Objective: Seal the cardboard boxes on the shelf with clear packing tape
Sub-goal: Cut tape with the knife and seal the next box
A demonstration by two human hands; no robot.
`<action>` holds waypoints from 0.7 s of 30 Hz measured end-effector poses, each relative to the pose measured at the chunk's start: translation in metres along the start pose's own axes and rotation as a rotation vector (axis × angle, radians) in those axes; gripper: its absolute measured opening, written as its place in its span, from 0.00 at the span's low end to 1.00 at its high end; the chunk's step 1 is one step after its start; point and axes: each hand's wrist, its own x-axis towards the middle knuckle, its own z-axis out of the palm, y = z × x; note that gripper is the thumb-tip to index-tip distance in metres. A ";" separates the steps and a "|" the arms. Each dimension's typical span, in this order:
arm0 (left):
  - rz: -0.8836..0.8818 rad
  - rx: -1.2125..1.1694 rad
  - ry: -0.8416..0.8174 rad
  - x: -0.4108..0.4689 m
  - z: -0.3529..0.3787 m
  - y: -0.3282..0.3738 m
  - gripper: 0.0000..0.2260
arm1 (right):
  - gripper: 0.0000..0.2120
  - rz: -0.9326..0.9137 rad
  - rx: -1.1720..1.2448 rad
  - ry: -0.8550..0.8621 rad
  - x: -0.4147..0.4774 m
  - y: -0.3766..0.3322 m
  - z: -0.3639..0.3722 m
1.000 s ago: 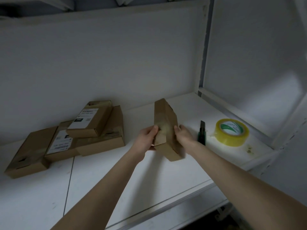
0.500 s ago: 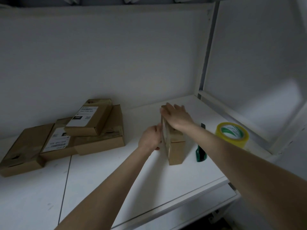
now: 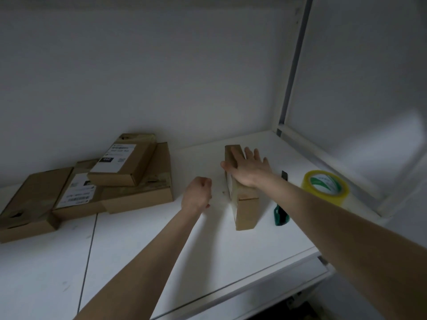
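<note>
1. Surface: you are working on a white shelf [image 3: 161, 262] in dim light. A thin dark seam [image 3: 89, 250] runs front to back through its left part.
2. Surroundings: a plain white back wall [image 3: 161, 77] closes the rear. A grey upright post [image 3: 293, 65] stands at the right rear corner, and a low white rail [image 3: 323, 158] runs along the right side.
3. Task item: the narrow cardboard box [image 3: 246, 211] stands on its long edge near the middle of the shelf.
4. Your right hand [image 3: 248, 168] lies flat on top of that box, with the fingers straight and spread and the thumb down its left face.
5. Your left hand [image 3: 196, 192] is curled into a fist with nothing seen in it. It is just left of the box and not touching it.
6. Tools: a green utility knife [image 3: 281, 215] lies just right of the box (your right forearm hides its middle). The tape roll [image 3: 327, 188] lies flat beside the right rail, apart from the knife.
7. Other stock: a labelled box [image 3: 124, 160] rests on a large flat box [image 3: 147, 195] at the left rear. A second labelled box [image 3: 76, 197] and a plain box [image 3: 30, 204] lie further left.
8. Edges and room: bare shelf shows between the stack and the standing box. It also shows forward of both as far as the front lip [image 3: 231, 294].
</note>
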 end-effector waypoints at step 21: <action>-0.041 -0.147 -0.139 0.007 -0.012 -0.013 0.15 | 0.36 0.080 0.105 0.006 -0.007 -0.008 0.001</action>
